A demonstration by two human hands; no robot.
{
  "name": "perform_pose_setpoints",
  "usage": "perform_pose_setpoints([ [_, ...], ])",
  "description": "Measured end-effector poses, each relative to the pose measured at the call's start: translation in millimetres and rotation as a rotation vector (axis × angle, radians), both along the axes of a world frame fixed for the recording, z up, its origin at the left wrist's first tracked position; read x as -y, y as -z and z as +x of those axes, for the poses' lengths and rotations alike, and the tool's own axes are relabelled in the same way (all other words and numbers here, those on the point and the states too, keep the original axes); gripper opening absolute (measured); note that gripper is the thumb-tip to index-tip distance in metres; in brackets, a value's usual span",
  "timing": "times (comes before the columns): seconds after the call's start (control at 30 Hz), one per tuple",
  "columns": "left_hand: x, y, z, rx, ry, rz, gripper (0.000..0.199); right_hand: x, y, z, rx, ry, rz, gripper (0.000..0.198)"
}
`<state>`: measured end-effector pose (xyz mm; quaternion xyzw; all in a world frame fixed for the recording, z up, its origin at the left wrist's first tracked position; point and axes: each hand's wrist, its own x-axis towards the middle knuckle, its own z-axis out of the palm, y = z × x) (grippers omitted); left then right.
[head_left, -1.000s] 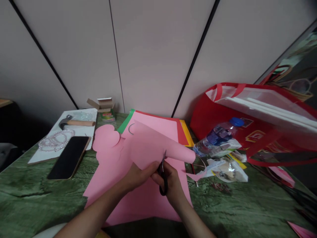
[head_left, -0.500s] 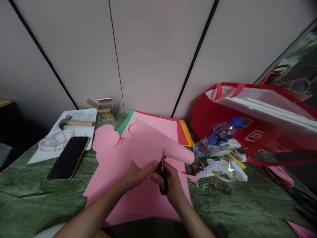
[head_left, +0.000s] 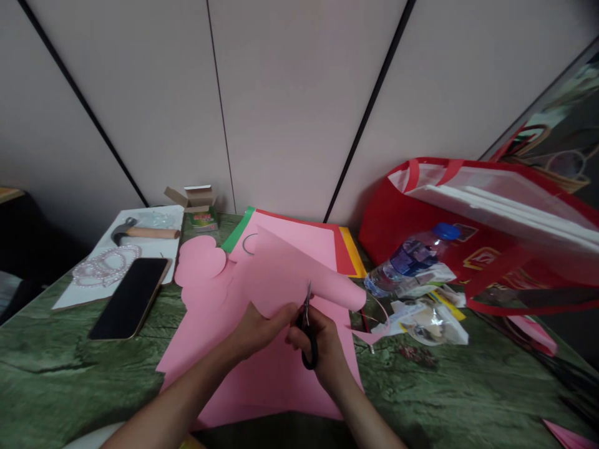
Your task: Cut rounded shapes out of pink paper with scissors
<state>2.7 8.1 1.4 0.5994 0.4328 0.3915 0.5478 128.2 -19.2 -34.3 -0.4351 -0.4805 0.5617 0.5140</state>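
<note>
My left hand (head_left: 262, 327) pinches the lower edge of a curled pink sheet of paper (head_left: 281, 274), thumb on top. Black-handled scissors (head_left: 307, 330) are in my right hand (head_left: 325, 343), their blades pointing up at the sheet beside my left thumb. The sheet's right side is rolled into a tube shape, and a thin pink offcut strip (head_left: 372, 337) hangs near it. Beneath both hands lie larger pink sheets (head_left: 266, 386). Rounded pink cut-outs (head_left: 201, 262) rest at their upper left.
On the left are a phone (head_left: 131, 299), a hammer (head_left: 150, 232), beads (head_left: 105, 265) and a small opened box (head_left: 202, 212). To the right stand a tilted water bottle (head_left: 407, 259), a red bag (head_left: 496, 231) and plastic packets (head_left: 433, 321). A wall panel (head_left: 281, 112) rises behind the table.
Both hands, the scissors and the paper stay almost where they were. The rolled end of the sheet has shifted very slightly.
</note>
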Motion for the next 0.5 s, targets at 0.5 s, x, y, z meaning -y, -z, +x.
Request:
perform_pose_setpoints([
  [0.5,-0.8,-6.0,-1.4,-0.004,-0.005,-0.001,0.027,1.2,-5.1,-0.1,-0.004,-0.012,-0.003,0.016],
])
